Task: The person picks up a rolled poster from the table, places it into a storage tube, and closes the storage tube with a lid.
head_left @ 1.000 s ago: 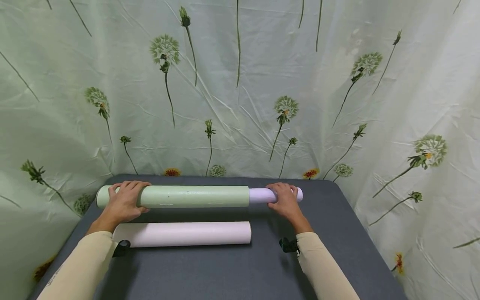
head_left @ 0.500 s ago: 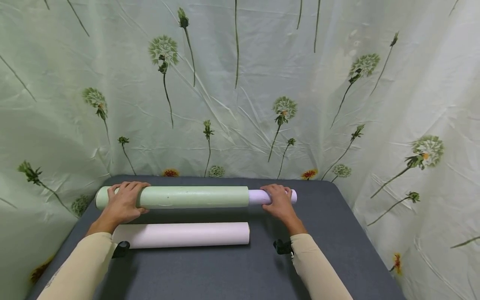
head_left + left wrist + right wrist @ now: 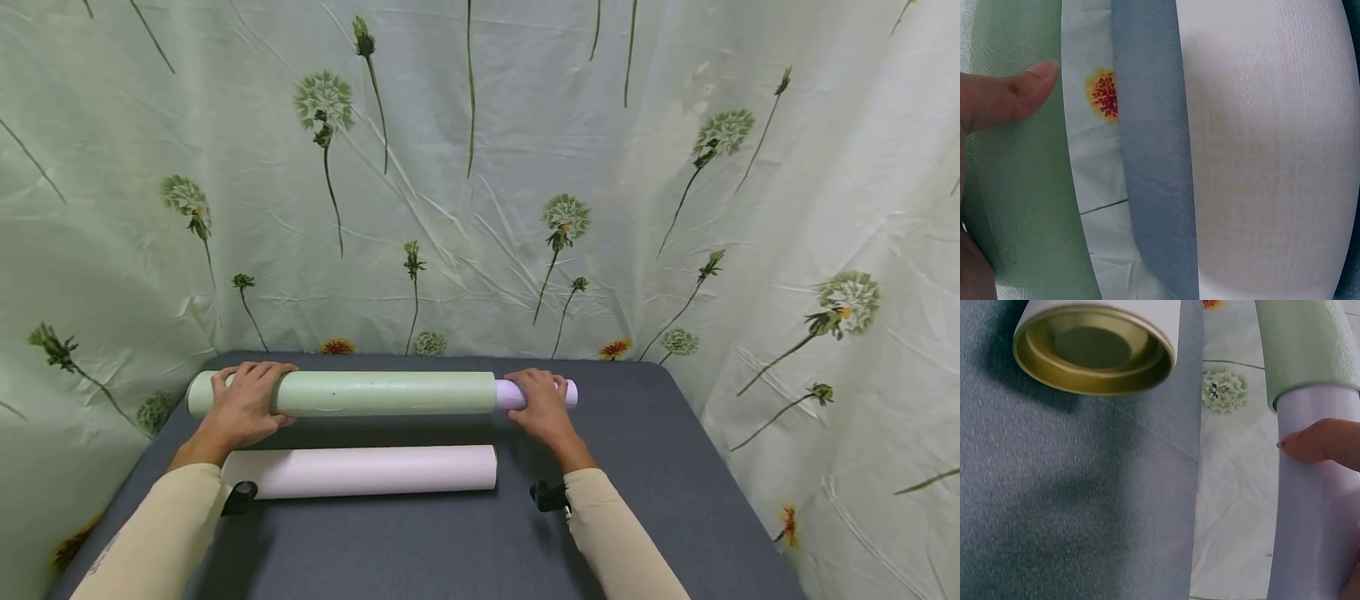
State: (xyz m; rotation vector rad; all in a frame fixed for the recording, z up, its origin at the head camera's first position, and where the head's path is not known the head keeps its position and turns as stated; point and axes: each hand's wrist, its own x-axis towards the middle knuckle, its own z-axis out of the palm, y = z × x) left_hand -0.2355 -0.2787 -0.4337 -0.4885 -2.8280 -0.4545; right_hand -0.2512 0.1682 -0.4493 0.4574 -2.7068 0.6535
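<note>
In the head view my left hand [image 3: 243, 404] grips the left part of a long pale green tube [image 3: 390, 392]. My right hand [image 3: 542, 408] holds a thinner lavender roll [image 3: 505, 395], one end of which sits inside the green tube's right opening. Both lie level in one line, seemingly raised off the table. The left wrist view has my left thumb [image 3: 1025, 94] along the green surface. My right thumb [image 3: 1319, 445] presses on the lavender roll just outside the green rim in the right wrist view. The roll's inserted length is hidden.
A pinkish-white tube [image 3: 367, 471] with a gold-coloured recessed end lies nearer to me on the dark grey table [image 3: 420, 550]. A pale curtain [image 3: 480, 208] with dandelion prints hangs behind and around the table.
My right hand has moved left with the lavender roll, and a shorter length of it shows outside the green tube. My left hand holds nearly still; the pinkish-white tube stays put.
</note>
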